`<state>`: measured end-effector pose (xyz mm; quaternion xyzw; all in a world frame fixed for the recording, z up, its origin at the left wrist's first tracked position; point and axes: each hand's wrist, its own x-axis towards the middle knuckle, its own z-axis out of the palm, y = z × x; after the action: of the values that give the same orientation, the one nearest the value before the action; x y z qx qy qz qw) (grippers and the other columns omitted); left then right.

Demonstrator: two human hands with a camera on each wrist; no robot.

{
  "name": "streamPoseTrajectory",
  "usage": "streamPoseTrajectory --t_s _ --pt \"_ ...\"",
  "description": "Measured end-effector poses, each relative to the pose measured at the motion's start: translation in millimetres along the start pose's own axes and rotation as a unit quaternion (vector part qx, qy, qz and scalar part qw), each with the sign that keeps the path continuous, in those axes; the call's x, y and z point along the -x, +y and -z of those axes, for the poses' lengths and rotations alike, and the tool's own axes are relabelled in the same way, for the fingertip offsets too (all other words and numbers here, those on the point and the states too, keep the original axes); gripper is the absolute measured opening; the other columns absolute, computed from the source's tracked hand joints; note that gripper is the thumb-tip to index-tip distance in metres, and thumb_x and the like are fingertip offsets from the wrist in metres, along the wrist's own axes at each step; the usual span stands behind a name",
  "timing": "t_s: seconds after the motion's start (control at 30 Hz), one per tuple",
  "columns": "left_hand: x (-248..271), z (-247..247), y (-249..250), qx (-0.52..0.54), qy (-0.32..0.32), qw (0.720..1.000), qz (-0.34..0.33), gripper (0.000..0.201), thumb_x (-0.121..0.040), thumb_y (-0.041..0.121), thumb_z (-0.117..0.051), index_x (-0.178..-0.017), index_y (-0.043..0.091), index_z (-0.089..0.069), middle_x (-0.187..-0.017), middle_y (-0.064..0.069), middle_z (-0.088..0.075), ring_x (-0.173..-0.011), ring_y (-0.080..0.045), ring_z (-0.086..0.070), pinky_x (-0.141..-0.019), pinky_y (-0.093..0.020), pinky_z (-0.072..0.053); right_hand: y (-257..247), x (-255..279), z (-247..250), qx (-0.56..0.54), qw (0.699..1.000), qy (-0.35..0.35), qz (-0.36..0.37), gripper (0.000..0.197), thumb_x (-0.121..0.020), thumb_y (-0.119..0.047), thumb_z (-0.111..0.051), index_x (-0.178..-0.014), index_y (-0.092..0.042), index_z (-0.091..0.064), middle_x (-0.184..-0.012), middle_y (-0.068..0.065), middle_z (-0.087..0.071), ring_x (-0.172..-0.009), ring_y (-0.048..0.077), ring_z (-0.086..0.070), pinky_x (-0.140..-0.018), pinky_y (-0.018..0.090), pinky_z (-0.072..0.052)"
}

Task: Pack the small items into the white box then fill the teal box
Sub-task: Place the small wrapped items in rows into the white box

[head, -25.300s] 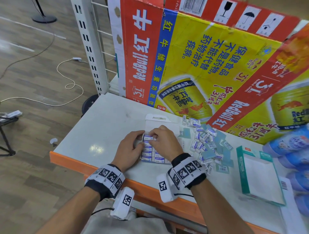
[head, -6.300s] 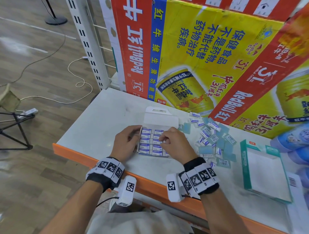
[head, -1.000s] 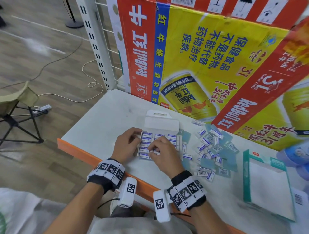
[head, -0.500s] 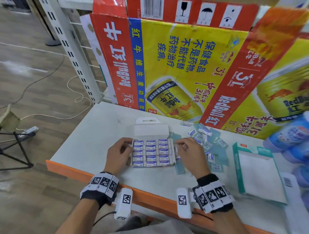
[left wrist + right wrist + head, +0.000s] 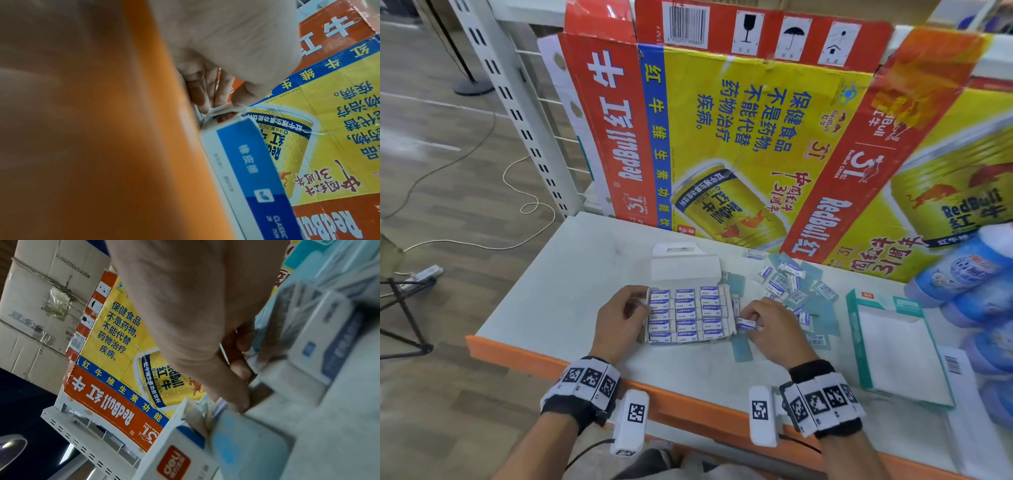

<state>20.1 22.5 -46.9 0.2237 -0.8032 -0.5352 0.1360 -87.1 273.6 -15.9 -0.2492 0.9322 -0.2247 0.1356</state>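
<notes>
The open white box (image 5: 688,317) lies in the middle of the table, its rows filled with small blue-and-white erasers, its lid flap (image 5: 685,269) folded back. My left hand (image 5: 642,306) grips the box's left side; in the left wrist view its fingers (image 5: 205,97) pinch a white side flap (image 5: 223,110). Just right of the box, my right hand (image 5: 748,320) pinches one eraser (image 5: 745,323). Further loose erasers (image 5: 787,284) lie scattered behind it. The teal box (image 5: 859,342) lies open at the right, white inside, with nothing in it.
A Red Bull cardboard sheet (image 5: 739,154) stands along the back of the white table (image 5: 571,281). Pale blue plastic sleeves (image 5: 741,346) lie among the erasers. Blue-and-white packs (image 5: 969,274) are stacked at the far right. The table's front edge (image 5: 524,353) is orange.
My right hand has left the top of the white box, moved to its right side and now pinches an eraser. The left hand stays on the box's left side.
</notes>
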Motion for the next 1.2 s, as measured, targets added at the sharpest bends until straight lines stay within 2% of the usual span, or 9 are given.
streamPoseTrajectory --t_s 0.23,0.33,0.47,0.67,0.77,0.87,0.97,1.03,1.2 --pt "-2.6 -1.3 -5.5 0.004 0.005 1.0 -0.009 0.023 -0.078 0.02 -0.055 -0.096 0.03 -0.065 -0.082 0.007 -0.067 -0.078 -0.012 -0.064 -0.066 -0.039 -0.057 5.4 0.8 5.6 -0.147 0.987 0.058 0.005 0.047 -0.092 -0.006 -0.053 -0.125 -0.039 -0.053 -0.087 -0.011 -0.036 -0.072 0.001 -0.045 -0.073 0.012 -0.035" --pt "-4.1 -1.5 -8.7 -0.001 0.003 1.0 -0.014 0.025 -0.082 0.011 -0.057 -0.095 0.032 -0.064 -0.081 0.006 -0.067 -0.075 -0.012 -0.064 -0.061 -0.027 -0.055 -4.3 2.0 8.8 -0.153 0.986 0.068 0.01 0.045 -0.089 -0.005 -0.054 -0.111 -0.044 -0.052 -0.085 -0.008 -0.041 -0.066 0.002 -0.046 -0.066 0.012 -0.039" --pt "-5.4 -1.6 -8.5 -0.005 0.0 1.0 -0.015 0.024 -0.077 0.02 -0.055 -0.098 0.028 -0.064 -0.083 0.008 -0.066 -0.076 -0.008 -0.062 -0.067 -0.025 -0.052 -26.5 5.4 8.0 -0.235 0.967 0.101 0.0 0.031 -0.083 -0.011 -0.062 -0.092 -0.036 -0.047 -0.081 -0.009 -0.058 -0.071 0.003 -0.058 -0.061 0.014 -0.047" --pt "-5.1 -2.8 -10.5 -0.008 0.004 1.0 -0.019 0.024 -0.078 0.019 -0.057 -0.099 0.029 -0.063 -0.083 0.008 -0.065 -0.077 -0.007 -0.061 -0.071 -0.026 -0.051 -55.1 10.3 -8.9 -0.211 0.974 0.074 0.037 0.021 -0.077 -0.007 -0.068 -0.079 -0.021 -0.052 -0.077 -0.004 -0.059 -0.056 -0.002 -0.046 -0.053 0.007 -0.036" --pt "-5.4 -3.3 -9.8 0.003 0.004 1.0 -0.015 0.028 -0.074 0.028 -0.053 -0.1 0.027 -0.064 -0.082 0.008 -0.065 -0.077 -0.008 -0.061 -0.071 -0.027 -0.052 -62.4 9.7 -16.0 -0.204 0.976 0.06 0.052 0.021 -0.074 0.001 -0.067 -0.075 -0.018 -0.058 -0.09 -0.002 -0.066 -0.063 -0.004 -0.049 -0.061 0.005 -0.038" --pt "-5.6 -2.6 -9.3 0.001 0.003 1.0 -0.021 0.032 -0.072 0.03 -0.053 -0.102 0.025 -0.063 -0.083 0.007 -0.065 -0.078 -0.007 -0.061 -0.071 -0.024 -0.049 -65.4 7.1 -21.3 -0.195 0.979 0.044 0.038 0.028 -0.075 -0.004 -0.071 -0.076 -0.03 -0.062 -0.098 0.0 -0.062 -0.08 -0.003 -0.055 -0.076 0.004 -0.041" --pt "-4.5 -2.0 -9.9 0.004 0.004 1.0 -0.024 0.033 -0.072 0.03 -0.052 -0.103 0.024 -0.063 -0.084 0.007 -0.065 -0.078 -0.007 -0.061 -0.071 -0.022 -0.049 -65.4 6.3 -25.0 -0.174 0.983 0.034 0.037 0.036 -0.075 -0.003 -0.071 -0.078 -0.037 -0.061 -0.095 -0.001 -0.061 -0.08 0.003 -0.055 -0.082 0.015 -0.047" --pt "-4.6 -1.8 -10.2 0.003 0.003 1.0 -0.027 0.033 -0.073 0.03 -0.051 -0.103 0.023 -0.063 -0.086 0.007 -0.065 -0.078 -0.006 -0.06 -0.071 -0.021 -0.048 -67.5 6.7 -25.6 -0.176 0.983 0.04 0.042 0.033 -0.075 0.001 -0.07 -0.08 -0.03 -0.065 -0.092 -0.003 -0.062 -0.08 0.006 -0.056 -0.081 0.019 -0.049" --pt "-5.6 -2.2 -11.4 -0.009 0.0 0.999 -0.035 0.033 -0.074 0.03 -0.051 -0.104 0.021 -0.063 -0.086 0.007 -0.065 -0.078 -0.005 -0.059 -0.07 -0.02 -0.047 -75.4 3.5 -27.5 -0.137 0.985 0.046 0.096 0.019 -0.074 0.008 -0.067 -0.08 -0.01 -0.068 -0.089 -0.001 -0.065 -0.083 0.007 -0.058 -0.075 0.01 -0.045"
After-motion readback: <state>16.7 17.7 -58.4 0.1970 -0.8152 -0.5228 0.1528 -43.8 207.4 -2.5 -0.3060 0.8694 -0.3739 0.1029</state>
